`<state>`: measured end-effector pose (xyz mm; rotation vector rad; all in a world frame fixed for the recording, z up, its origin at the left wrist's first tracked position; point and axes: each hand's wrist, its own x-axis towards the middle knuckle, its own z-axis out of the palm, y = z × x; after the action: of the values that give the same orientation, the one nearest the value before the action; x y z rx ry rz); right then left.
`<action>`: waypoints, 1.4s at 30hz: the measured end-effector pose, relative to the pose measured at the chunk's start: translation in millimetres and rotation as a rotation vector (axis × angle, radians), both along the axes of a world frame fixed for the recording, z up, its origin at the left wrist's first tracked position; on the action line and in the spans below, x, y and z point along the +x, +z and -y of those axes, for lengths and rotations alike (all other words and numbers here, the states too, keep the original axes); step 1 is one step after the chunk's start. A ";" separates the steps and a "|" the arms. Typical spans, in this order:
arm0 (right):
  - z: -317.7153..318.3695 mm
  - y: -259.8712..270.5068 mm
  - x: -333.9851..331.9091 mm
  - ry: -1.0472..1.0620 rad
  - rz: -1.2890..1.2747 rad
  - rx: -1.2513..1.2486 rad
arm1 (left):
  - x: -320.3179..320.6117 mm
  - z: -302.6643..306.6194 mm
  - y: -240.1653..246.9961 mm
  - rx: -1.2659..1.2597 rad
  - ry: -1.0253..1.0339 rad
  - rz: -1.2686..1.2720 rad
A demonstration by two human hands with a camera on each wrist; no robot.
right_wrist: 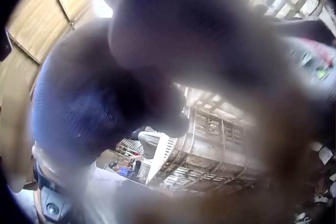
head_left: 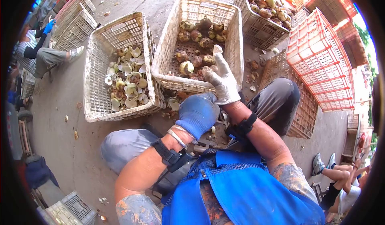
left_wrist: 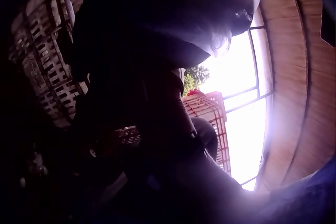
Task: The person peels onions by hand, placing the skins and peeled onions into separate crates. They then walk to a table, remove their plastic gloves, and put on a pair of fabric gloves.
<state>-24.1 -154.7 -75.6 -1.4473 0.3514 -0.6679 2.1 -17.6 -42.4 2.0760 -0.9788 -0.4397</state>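
Note:
My left hand (head_left: 198, 112), in a blue knit glove, has its fingers curled at the cuff of the white glove on my right hand (head_left: 224, 82) and grips it there; the fingertips are partly hidden. The right hand reaches up with its fingers extended and holds nothing, overlapping the near rim of a dirty white crate (head_left: 159, 60). In that crate lie several round brown and greenish bulbs (head_left: 196, 35). The left wrist view is mostly dark. Blurred and close in the right wrist view is the blue glove (right_wrist: 79, 108).
A second crate (head_left: 91, 70) at left holds pale peelings (head_left: 130, 78). Behind, a full crate (head_left: 264, 32) of bulbs stands near a red-and-white crate (head_left: 321, 60). Scraps litter the ground. Seated people are at far left (head_left: 54, 54) and lower right (head_left: 341, 177).

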 end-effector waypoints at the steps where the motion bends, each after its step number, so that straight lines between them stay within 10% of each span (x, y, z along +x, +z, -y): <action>1: 4.0 1.5 -1.4 0.069 -0.104 -0.104 | -2.4 -0.4 0.5 0.030 -0.042 0.041; 4: -1.3 17.4 4.0 0.192 -0.105 0.193 | -4.5 -0.9 3.5 0.030 -0.118 0.077; 5: 5.9 12.9 5.6 0.238 -0.092 -0.300 | -4.9 -2.3 3.8 -0.001 -0.165 0.088; 10: 4.3 -1.7 3.7 0.171 -0.170 0.011 | -3.7 -11.4 3.1 0.019 -0.184 0.099; 12: 8.7 1.0 9.3 -0.100 -0.106 -0.705 | -2.0 -12.8 11.0 0.087 -0.169 0.054; 16: 12.6 14.8 10.7 -0.263 -0.158 -1.114 | -3.5 -12.9 14.9 0.114 -0.004 -0.067; 25: -2.6 53.9 1.4 -0.263 -0.418 -1.269 | -8.5 -13.6 7.4 0.066 -0.003 -0.024; 32: 7.3 9.6 3.1 -0.067 -0.416 -0.893 | -16.6 -16.9 3.9 -0.075 -0.103 -0.021; 34: 8.5 8.0 2.2 0.024 -0.132 -0.230 | -12.1 -16.6 -0.9 -0.023 -0.092 -0.130; 35: 11.7 18.3 -5.0 -0.005 -0.021 -0.357 | -3.7 -17.1 -11.8 -0.095 -0.002 -0.171; 36: 7.4 46.6 -8.7 0.017 -0.117 0.182 | 7.0 -19.3 -17.1 -0.167 0.090 -0.209; 40: 5.8 77.4 -45.4 0.339 -0.026 0.414 | 32.3 -30.8 0.7 0.072 0.159 -0.168; 42: -2.2 92.1 -57.3 0.413 -0.232 0.133 | 31.9 -26.5 -8.8 0.110 0.147 -0.113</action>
<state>-81.4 -152.5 16.5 -1.4155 0.2585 -0.1407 34.0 8.9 -51.2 2.1778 -0.7452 -0.5385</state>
